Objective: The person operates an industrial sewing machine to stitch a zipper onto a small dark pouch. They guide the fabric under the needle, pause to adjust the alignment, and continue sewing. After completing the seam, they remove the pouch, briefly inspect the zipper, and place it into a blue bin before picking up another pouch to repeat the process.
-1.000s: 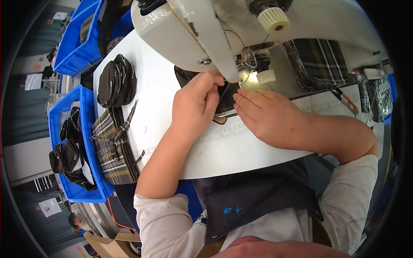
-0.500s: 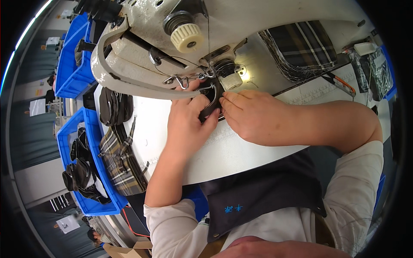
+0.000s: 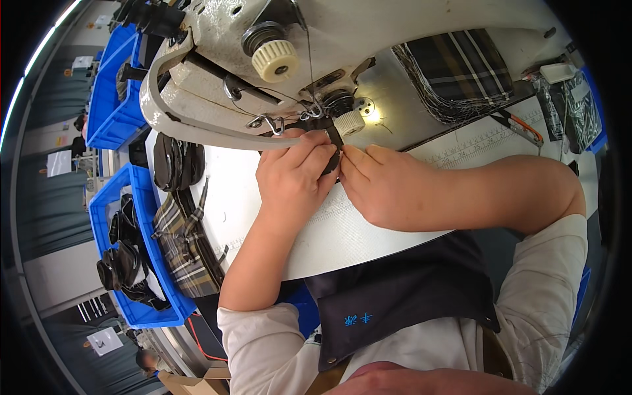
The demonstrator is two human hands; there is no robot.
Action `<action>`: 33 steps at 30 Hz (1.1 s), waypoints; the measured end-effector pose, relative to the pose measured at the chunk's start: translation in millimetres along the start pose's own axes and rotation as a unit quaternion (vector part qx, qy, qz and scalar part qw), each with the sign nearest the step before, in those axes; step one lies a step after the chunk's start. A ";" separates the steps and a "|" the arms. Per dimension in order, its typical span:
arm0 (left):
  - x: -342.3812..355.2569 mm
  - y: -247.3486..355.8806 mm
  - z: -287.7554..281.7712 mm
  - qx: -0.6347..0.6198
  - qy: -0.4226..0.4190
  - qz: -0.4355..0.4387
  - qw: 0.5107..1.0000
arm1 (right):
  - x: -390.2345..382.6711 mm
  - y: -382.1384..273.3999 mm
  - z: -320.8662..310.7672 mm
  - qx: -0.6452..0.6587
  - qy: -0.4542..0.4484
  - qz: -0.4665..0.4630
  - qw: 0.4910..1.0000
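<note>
A small piece of dark fabric [image 3: 334, 137] lies under the sewing machine [image 3: 395, 14], beside its needle area. My left hand [image 3: 291, 174] is closed on its left side, with curled fingers over the cloth and partly under the machine's curved guard. From the right, my right hand [image 3: 382, 187] pinches the near edge, fingertips pressed together close to the left hand's. Most of the piece is hidden beneath my fingers. Just beyond the right fingertips sits a cream ridged knob [image 3: 349, 123], and a small lamp [image 3: 365, 108] lights the metal plate there.
A stack of plaid fabric pieces [image 3: 457, 72] lies right of the needle. Orange-handled snips [image 3: 520, 126] rest farther right. At left are dark folded pieces [image 3: 178, 163], plaid cloth [image 3: 187, 247] and a blue bin [image 3: 155, 303] of dark items. A printed ruler scale [image 3: 454, 155] crosses the white table.
My left fingers have curled farther over the fabric and now cover the pale curved edge that showed before. My right hand has shifted slightly toward me.
</note>
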State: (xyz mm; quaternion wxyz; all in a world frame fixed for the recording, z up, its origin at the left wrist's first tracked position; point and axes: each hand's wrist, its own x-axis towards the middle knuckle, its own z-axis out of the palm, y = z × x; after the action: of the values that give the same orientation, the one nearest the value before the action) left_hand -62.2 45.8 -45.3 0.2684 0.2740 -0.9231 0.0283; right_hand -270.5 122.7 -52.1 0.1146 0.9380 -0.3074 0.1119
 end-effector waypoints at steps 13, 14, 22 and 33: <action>-2.7 9.1 -14.6 -0.039 -0.078 -0.030 0.996 | -2.7 -10.0 0.7 0.026 0.070 0.006 0.997; -3.0 8.6 -14.8 -0.040 -0.080 -0.031 0.996 | -2.8 -9.0 0.9 0.027 0.071 0.004 0.997; -5.4 1.3 -15.3 -0.071 -0.088 -0.040 0.993 | -5.3 -12.7 3.4 -0.013 0.043 0.017 0.999; -6.6 3.0 -15.9 -0.111 -0.085 -0.059 0.988 | -0.1 2.5 -9.8 0.020 0.015 -0.037 0.999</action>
State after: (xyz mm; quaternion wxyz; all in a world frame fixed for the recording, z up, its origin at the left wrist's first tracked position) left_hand -51.5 54.8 -34.8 0.2189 0.2980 -0.9221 -0.1141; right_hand -273.5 123.5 -42.4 0.1041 0.9492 -0.2682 0.1277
